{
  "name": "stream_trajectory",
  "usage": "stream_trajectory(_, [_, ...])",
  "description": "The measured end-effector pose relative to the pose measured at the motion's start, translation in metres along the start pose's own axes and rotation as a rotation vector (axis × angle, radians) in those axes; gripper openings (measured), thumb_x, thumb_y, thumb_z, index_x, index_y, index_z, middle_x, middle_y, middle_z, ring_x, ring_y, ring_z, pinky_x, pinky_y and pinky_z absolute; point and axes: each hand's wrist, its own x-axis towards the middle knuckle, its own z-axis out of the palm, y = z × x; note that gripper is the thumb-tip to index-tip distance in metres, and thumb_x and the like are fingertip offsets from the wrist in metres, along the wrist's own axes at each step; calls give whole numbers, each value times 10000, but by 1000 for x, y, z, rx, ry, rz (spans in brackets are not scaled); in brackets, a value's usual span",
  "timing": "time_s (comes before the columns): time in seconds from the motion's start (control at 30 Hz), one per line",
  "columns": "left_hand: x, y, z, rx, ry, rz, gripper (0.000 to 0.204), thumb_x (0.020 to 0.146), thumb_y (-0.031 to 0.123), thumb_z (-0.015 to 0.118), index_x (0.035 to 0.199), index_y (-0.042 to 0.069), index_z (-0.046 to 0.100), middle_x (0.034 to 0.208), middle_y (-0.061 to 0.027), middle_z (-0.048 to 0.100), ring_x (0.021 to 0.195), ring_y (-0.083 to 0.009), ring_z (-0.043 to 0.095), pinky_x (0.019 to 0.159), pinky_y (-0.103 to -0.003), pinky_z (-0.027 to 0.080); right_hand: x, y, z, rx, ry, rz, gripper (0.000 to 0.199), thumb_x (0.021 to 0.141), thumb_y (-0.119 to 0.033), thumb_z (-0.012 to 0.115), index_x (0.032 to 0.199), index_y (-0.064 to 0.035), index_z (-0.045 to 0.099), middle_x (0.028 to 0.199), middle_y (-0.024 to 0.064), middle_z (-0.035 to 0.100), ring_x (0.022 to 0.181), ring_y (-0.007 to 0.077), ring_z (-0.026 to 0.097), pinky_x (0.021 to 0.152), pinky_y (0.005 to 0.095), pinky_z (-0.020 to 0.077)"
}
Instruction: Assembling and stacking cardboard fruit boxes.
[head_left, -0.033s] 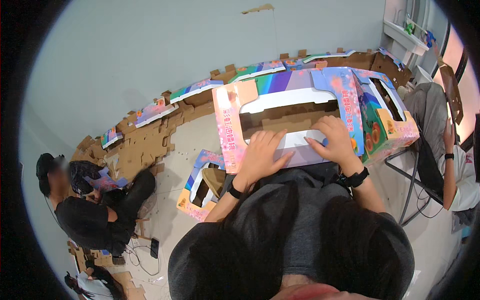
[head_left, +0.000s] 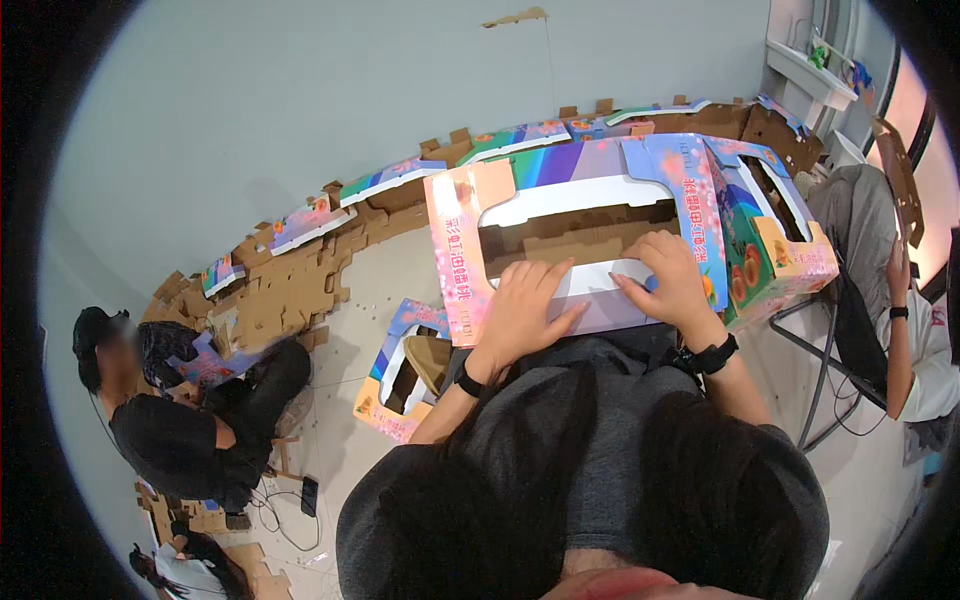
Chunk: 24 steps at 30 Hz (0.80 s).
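Note:
A large printed cardboard carton [head_left: 580, 312] in pink, purple, blue and green stands in front of me. A long cut-out in its upper face shows the brown inside, and white cardboard strips border the cut-out. My left hand [head_left: 525, 305] is closed over the near rim, fingertips at the opening and thumb on the outer face. Farther right along that rim, my right hand [head_left: 665, 280] bends its fingers over the edge, its thumb also outside. Both hands hold the carton; what the fingertips touch inside is hidden.
A second printed carton [head_left: 380, 405] lies on the floor by my left side. Flattened brown cardboard [head_left: 290, 285] and a row of cartons [head_left: 390, 182] line the wall. One person [head_left: 170, 430] sits at left, another [head_left: 920, 350] at right beside a metal-framed stool [head_left: 825, 380].
My hands and the carton stay in place. At left, the seated person's printed cardboard has shifted lower. The brown cardboard held by the person at right has moved slightly.

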Motion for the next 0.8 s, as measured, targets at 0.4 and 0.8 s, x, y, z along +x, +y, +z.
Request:
stream_trajectory(0.4, [-4, -2, 1, -38, -67, -70, 622, 849, 426, 690, 1306, 29, 550, 1138, -180, 594, 1123, -357, 532, 1004, -471, 376, -1, 4, 2, 43, 57, 21, 91, 778, -62, 700, 837, -33, 638, 854, 117, 640, 818, 320, 599, 719, 408, 460])
stream_trajectory(0.8, [-13, 8, -22, 96, 70, -103, 985, 737, 680, 692, 1455, 61, 426, 1463, -181, 448, 1439, -391, 307, 1174, -611, 107, -3, 15, 13, 21, 91, 92, 110, 781, -114, 709, 826, -43, 638, 851, 120, 632, 818, 321, 600, 695, 405, 474])
